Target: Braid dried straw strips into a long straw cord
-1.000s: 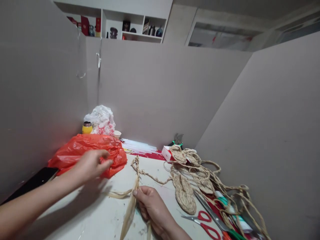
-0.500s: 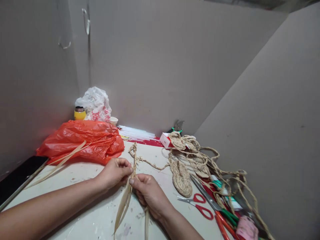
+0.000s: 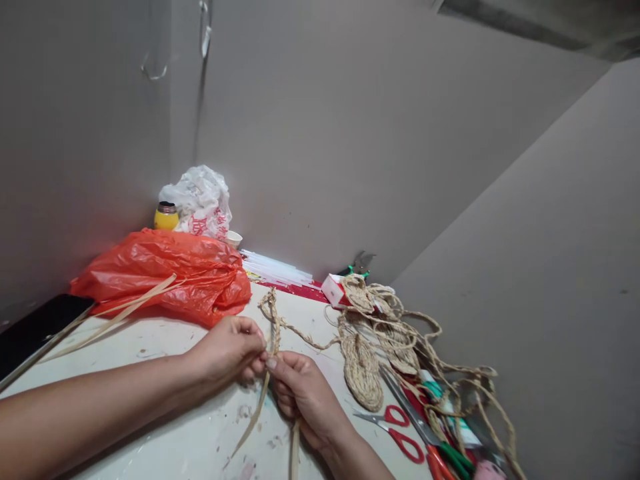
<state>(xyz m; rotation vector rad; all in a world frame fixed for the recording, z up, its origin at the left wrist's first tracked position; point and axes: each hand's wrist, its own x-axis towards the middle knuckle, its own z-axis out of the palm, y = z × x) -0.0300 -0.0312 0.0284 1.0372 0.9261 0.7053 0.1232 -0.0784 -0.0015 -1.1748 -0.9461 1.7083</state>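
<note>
Between my hands runs a thin braid of straw-coloured plant fibre (image 3: 275, 330), its finished length lying away from me and looping off to the right. My left hand (image 3: 235, 343) is closed in a pinch beside the braid's near end, fingertips meeting at the strands. Thumb and fingers of my right hand (image 3: 303, 390) grip the same end from the other side. A loose flat strand (image 3: 257, 413) trails down towards me below the fingertips, and another strand (image 3: 295, 450) hangs beneath my right hand. Which strand each fingertip pinches is partly hidden.
An orange plastic bag (image 3: 165, 267) with dry fibre strips (image 3: 135, 303) lies left, near a black flat device (image 3: 40, 330). Right are woven sole-shaped pieces (image 3: 363, 373), red-handled scissors (image 3: 400, 433), and larger shears (image 3: 410, 400). Glue sticks (image 3: 280, 268) and pruners (image 3: 357, 263) sit by the wall.
Several wide loose strands that hung below my fingers now show as one narrow strand. My hands stay together at the braid's end; the view has tilted slightly.
</note>
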